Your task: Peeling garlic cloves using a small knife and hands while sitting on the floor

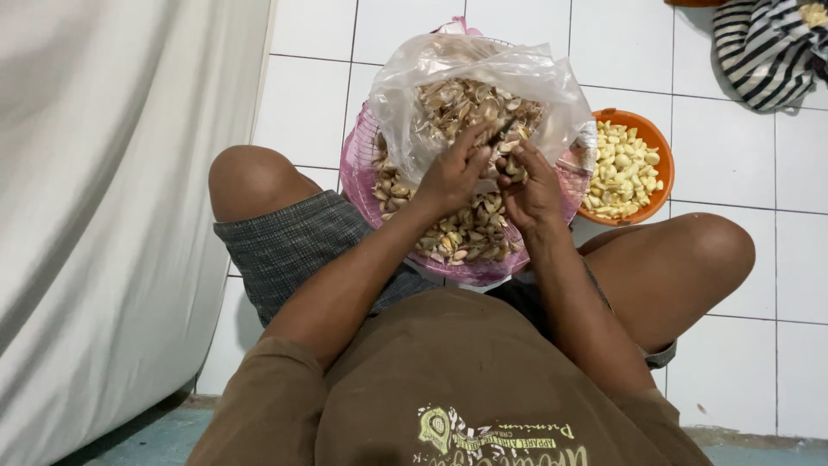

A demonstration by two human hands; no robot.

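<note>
**Garlic peeling, both hands over the pink basket**

Fingers [473, 142] on the left hand [448, 177] are curled in and pinched together around something small, most likely a garlic clove, though it's too hidden to be sure. The right hand [528, 185] sits just beside it, fingers bent and closed around a thin dark object whose tip pokes out between the two hands. Can't tell exactly what that object is. The hands are touching or nearly so.

Both hover right above a pink basket [362, 185] that rests on the floor between the person's knees and is heaped with unpeeled garlic cloves [470, 233]. A clear plastic bag [517, 73] full of papery skins sits on the far part of the basket, its mouth open toward the hands.

Just to the right of the basket is an orange bowl [657, 147] holding peeled cloves [621, 173], pale yellow. White tile floor [742, 233] underneath, a white sheet [112, 216] hanging on the left, and striped cloth [763, 47] up in the far right corner.
</note>
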